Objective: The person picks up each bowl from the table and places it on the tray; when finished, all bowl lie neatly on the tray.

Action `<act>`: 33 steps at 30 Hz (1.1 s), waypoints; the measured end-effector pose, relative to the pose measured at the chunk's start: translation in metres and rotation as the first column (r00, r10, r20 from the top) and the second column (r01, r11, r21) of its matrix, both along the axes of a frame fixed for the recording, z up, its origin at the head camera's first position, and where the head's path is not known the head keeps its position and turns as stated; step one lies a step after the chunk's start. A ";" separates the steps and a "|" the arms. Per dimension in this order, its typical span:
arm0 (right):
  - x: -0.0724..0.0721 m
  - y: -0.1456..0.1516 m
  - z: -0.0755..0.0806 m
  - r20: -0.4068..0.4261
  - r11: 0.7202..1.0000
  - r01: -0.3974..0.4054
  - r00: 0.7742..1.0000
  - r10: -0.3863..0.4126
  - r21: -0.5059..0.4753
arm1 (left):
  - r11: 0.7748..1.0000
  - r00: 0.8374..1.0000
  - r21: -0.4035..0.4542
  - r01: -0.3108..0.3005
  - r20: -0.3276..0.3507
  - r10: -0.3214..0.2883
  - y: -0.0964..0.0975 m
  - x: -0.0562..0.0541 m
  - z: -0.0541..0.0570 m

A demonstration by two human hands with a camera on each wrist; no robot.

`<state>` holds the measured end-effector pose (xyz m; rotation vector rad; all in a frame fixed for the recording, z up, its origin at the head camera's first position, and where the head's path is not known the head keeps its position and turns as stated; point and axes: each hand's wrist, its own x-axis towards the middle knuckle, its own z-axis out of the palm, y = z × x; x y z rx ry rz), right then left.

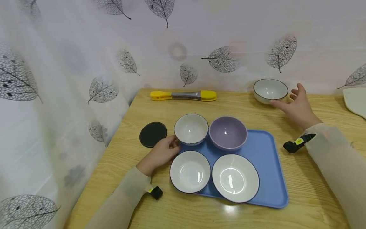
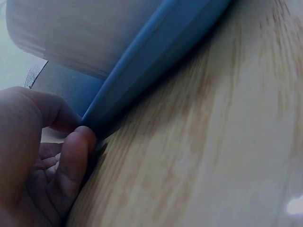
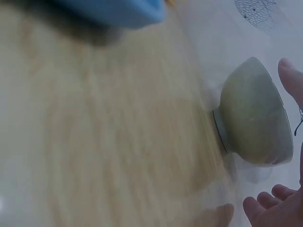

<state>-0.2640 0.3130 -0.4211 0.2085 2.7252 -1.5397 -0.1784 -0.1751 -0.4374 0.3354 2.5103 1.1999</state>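
At the left edge of a blue tray (image 1: 264, 159), my left hand (image 1: 164, 152) pinches the rim. The left wrist view shows thumb and finger (image 2: 78, 146) meeting at the tray's edge. Beside this hand stand a white bowl (image 1: 191, 128) with a dark rim and a wider white bowl (image 1: 190, 171); a purple bowl (image 1: 227, 133) and another white bowl (image 1: 235, 178) stand to their right on the tray. My right hand (image 1: 300, 108) is spread beside a white bowl (image 1: 270, 90) at the back. In the right wrist view, a gap separates the fingers from that bowl (image 3: 253, 118).
Yellow-ended tongs (image 1: 183, 95) lie along the table's back edge. A round black coaster (image 1: 153, 134) lies left of the tray. Part of a pale board (image 1: 355, 100) shows at the far right. A leaf-print curtain (image 1: 160, 57) hangs behind the wooden table (image 1: 114, 190).
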 end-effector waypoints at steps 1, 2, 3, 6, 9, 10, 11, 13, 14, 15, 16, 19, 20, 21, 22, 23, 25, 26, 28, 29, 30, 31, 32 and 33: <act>-0.002 -0.001 0.000 0.011 1.000 0.002 1.000 -0.002 0.005 | 1.000 1.000 0.002 0.001 -0.002 -0.001 -0.001 0.000 0.000; -0.004 -0.002 0.000 0.017 1.000 0.003 1.000 -0.004 0.012 | 1.000 1.000 0.002 0.002 -0.003 -0.002 -0.001 0.000 -0.001; -0.006 -0.003 0.000 0.018 1.000 0.005 1.000 -0.005 0.015 | 1.000 1.000 0.001 0.002 -0.005 -0.002 -0.001 0.000 -0.001; -0.011 -0.005 -0.001 0.011 1.000 0.003 1.000 -0.003 0.004 | 1.000 1.000 0.000 0.003 -0.002 -0.003 -0.002 0.000 0.000; -0.015 -0.005 -0.005 0.006 1.000 -0.001 1.000 0.001 -0.008 | 1.000 1.000 -0.002 0.003 0.001 -0.003 -0.002 0.000 0.001; -0.016 -0.005 -0.006 0.005 1.000 -0.001 1.000 0.001 -0.013 | 1.000 1.000 -0.003 0.006 0.003 -0.006 -0.002 0.000 0.001; -0.017 -0.004 -0.008 0.001 1.000 -0.002 1.000 0.002 -0.013 | 1.000 1.000 -0.002 0.009 0.004 -0.009 -0.002 0.000 0.001; -0.018 -0.004 -0.011 -0.008 1.000 -0.001 1.000 0.001 -0.008 | 1.000 1.000 -0.003 0.014 0.004 -0.014 -0.002 0.000 0.001; -0.019 -0.003 -0.012 -0.014 1.000 -0.002 1.000 0.002 -0.005 | 1.000 1.000 -0.003 0.016 0.003 -0.016 -0.002 0.000 0.001; -0.020 -0.003 -0.014 -0.021 1.000 -0.004 1.000 0.004 -0.004 | 1.000 1.000 -0.004 0.015 0.003 -0.015 -0.001 0.000 0.001; -0.021 -0.003 -0.015 -0.029 1.000 -0.007 1.000 0.007 -0.004 | 1.000 1.000 -0.004 0.014 0.004 -0.014 -0.001 0.000 0.001; -0.023 -0.005 -0.017 -0.054 1.000 -0.020 0.998 0.020 0.002 | 1.000 1.000 -0.004 0.008 0.005 -0.008 0.000 0.000 0.001; -0.024 -0.006 -0.017 -0.060 1.000 -0.022 0.998 0.023 0.005 | 1.000 1.000 -0.003 0.007 0.006 -0.007 0.000 0.001 0.001; -0.025 -0.007 -0.017 -0.063 1.000 -0.024 0.998 0.025 0.011 | 1.000 1.000 -0.002 0.006 0.005 -0.006 0.000 0.001 0.001; -0.025 -0.008 -0.017 -0.063 1.000 -0.024 0.998 0.024 0.016 | 1.000 1.000 0.000 0.006 0.004 -0.006 0.000 0.001 0.002; -0.025 -0.009 -0.016 -0.061 1.000 -0.021 0.998 0.022 0.024 | 1.000 1.000 0.000 0.006 0.003 -0.006 0.000 0.001 0.002; -0.026 -0.011 -0.014 -0.048 0.999 -0.014 0.999 0.017 0.044 | 1.000 1.000 -0.002 0.005 0.000 -0.005 0.000 0.001 0.002; -0.026 -0.012 -0.013 -0.041 0.998 -0.013 0.999 0.016 0.054 | 1.000 1.000 -0.002 0.006 -0.002 -0.006 0.000 0.001 0.002; -0.026 -0.013 -0.010 -0.029 0.998 -0.014 0.999 0.016 0.069 | 1.000 1.000 0.001 0.007 -0.003 -0.007 0.000 0.002 0.002; -0.026 -0.014 -0.009 -0.025 0.997 -0.016 1.000 0.018 0.077 | 1.000 1.000 0.003 0.008 -0.003 -0.008 -0.001 0.002 0.002; -0.026 -0.014 -0.008 -0.023 0.996 -0.017 1.000 0.019 0.084 | 1.000 1.000 0.007 0.009 -0.001 -0.009 -0.001 0.002 0.002; -0.027 -0.015 -0.006 -0.022 0.996 -0.016 1.000 0.018 0.090 | 1.000 1.000 0.012 0.011 0.000 -0.011 -0.001 0.001 0.001; -0.027 -0.015 -0.005 -0.023 0.995 -0.015 1.000 0.017 0.095 | 1.000 1.000 0.017 0.010 0.001 -0.010 -0.001 0.001 0.001; -0.027 -0.015 -0.005 -0.026 0.995 -0.013 1.000 0.016 0.100 | 1.000 1.000 0.020 0.009 0.005 -0.009 -0.001 0.001 0.001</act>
